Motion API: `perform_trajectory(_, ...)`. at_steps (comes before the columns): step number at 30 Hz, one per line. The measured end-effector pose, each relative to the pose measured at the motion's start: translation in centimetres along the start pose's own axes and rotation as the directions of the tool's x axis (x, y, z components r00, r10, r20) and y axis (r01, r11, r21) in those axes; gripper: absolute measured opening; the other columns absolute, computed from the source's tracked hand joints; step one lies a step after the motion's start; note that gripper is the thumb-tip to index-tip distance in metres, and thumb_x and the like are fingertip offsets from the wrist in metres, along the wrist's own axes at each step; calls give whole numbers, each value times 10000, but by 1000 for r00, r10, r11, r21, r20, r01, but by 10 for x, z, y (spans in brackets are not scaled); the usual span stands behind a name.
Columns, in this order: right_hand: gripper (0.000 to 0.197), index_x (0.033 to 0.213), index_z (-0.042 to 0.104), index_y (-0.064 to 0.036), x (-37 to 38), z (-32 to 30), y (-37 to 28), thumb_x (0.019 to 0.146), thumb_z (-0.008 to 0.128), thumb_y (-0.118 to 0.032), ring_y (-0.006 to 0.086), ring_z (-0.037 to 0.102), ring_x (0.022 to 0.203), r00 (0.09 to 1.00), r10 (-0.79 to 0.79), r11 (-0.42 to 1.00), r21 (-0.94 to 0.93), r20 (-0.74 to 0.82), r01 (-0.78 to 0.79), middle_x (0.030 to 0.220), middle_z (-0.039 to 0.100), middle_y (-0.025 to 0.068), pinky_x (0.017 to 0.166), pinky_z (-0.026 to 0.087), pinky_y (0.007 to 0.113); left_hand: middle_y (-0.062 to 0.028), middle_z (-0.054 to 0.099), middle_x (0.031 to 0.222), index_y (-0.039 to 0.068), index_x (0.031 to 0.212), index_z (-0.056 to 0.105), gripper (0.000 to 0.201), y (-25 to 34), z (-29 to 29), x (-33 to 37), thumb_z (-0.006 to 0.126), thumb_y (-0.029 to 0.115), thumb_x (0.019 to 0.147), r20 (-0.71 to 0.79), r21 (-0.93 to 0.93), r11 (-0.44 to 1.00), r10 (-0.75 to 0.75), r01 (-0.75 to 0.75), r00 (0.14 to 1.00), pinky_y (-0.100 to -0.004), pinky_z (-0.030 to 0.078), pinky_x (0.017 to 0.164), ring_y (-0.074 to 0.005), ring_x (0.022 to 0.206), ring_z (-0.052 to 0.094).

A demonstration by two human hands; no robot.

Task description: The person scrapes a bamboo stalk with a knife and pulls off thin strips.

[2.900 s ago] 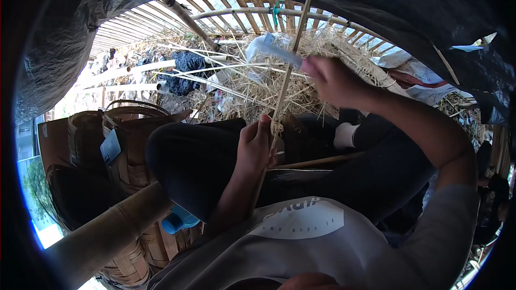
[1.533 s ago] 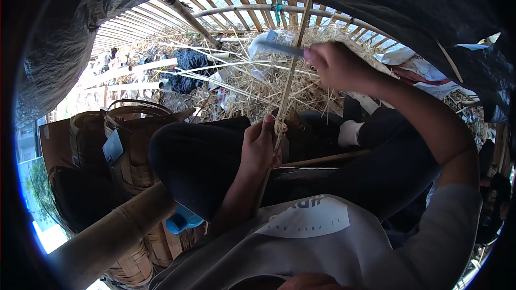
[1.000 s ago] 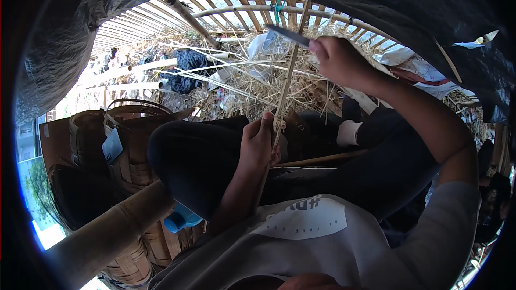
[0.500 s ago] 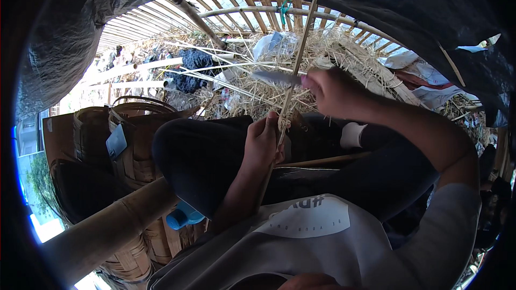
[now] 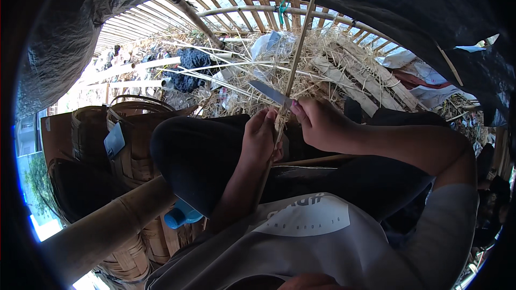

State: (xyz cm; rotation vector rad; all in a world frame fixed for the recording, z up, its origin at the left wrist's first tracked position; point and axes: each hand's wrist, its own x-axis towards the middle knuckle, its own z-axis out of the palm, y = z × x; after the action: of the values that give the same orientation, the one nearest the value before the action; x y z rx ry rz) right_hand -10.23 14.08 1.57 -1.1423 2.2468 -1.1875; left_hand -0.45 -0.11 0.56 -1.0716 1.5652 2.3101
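My left hand [image 5: 260,138] is closed round a long, thin bamboo strip [image 5: 299,53], which slants up and away from my lap. Curled pale shavings [image 5: 280,120] cling to the strip just above my left fingers. In my right hand [image 5: 318,121] is a knife [image 5: 270,92], gripped by its handle, which my fingers mostly hide. Its broad grey blade points left and lies against the strip, a little above the shavings.
A thick bamboo pole [image 5: 113,225] runs in at the lower left, near woven baskets [image 5: 137,158] and a blue bottle [image 5: 183,215]. Straw and split strips [image 5: 242,64] litter the ground ahead, before a slatted bamboo fence [image 5: 236,13]. Dark plastic sheeting [image 5: 424,5] hangs overhead.
My right hand has brought the knife down along the strip, closer to my left hand. The left hand keeps its hold in nearly the same place.
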Motion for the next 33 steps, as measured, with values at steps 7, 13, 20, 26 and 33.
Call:
perform_trajectory(7, 381, 861, 595, 32, 23, -23, 20, 1028, 399, -249, 314, 613, 515, 975, 112, 994, 11, -193, -113, 570, 574, 180, 520, 453, 427, -55, 466, 497, 1, 1011, 521, 257, 2, 0, -2, 380, 213, 1041, 2, -4, 1000, 20, -20, 1000, -265, 316, 281, -131, 302, 421)
perform_trajectory(13, 319, 799, 529, -2, 24, -35, 7, 1023, 448, -213, 225, 531, 524, 979, 199, 978, 53, 39, -201, 598, 540, 119, 530, 407, 384, -54, 467, 505, 3, 1019, 524, 266, 2, -1, -6, 358, 210, 1043, 0, -14, 1000, 8, -8, 1000, -264, 316, 282, -127, 299, 406)
perform_trajectory(20, 294, 806, 526, 1, 15, -27, 7, 1012, 463, -200, 258, 549, 559, 969, 102, 991, 63, 223, -119, 644, 570, 149, 574, 418, 396, -55, 462, 508, 2, 967, 508, 278, 0, -1, -4, 331, 200, 1046, 3, -12, 999, 35, -35, 999, -263, 309, 277, -125, 295, 396)
perform_trajectory(26, 328, 989, 566, 40, 15, -44, -4, 976, 492, -280, 359, 659, 789, 896, 162, 985, -17, 413, -170, 777, 628, 240, 728, 474, 450, -58, 458, 504, 16, 915, 501, 282, 1, 1, -2, 340, 209, 1044, 29, 66, 998, -12, 10, 1000, -269, 303, 273, -128, 291, 393)
perform_trajectory(33, 452, 810, 630, -14, 18, -43, -12, 949, 547, -435, 239, 625, 619, 889, 204, 979, -60, 409, -197, 660, 620, 132, 625, 463, 398, -63, 453, 499, 13, 797, 499, 328, -2, 4, -4, 371, 206, 1029, -7, 50, 999, 4, -4, 1000, -272, 312, 273, -134, 286, 384)
